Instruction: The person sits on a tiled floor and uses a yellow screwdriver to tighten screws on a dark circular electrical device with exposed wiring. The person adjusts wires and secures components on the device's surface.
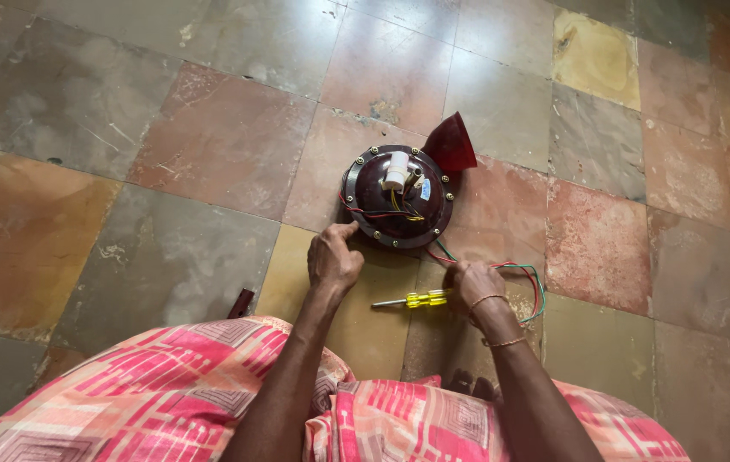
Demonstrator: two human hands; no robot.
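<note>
A round dark red motor part (399,198) lies flat on the stone floor (211,154), near the middle of it and in front of the person's knees. It has a metal rim with small screws all round, a white piece (396,169) on top, and thin red and yellow wires inside. A red plastic cover (451,144) leans at its far right side.

The left hand (333,259) is curled, and its fingertips touch the near left rim of the round part. The right hand (474,287) is closed around a screwdriver with a yellow handle (412,299), which lies just above the floor, and the red and green wires (529,287) loop beside that hand.

The round part looks hard, stiff and rather heavy, so I think it stays put when pushed. The metal rim looks like the best place to hold it. The thin wires look soft and easy to pull loose. The white piece looks like it could snap.
</note>
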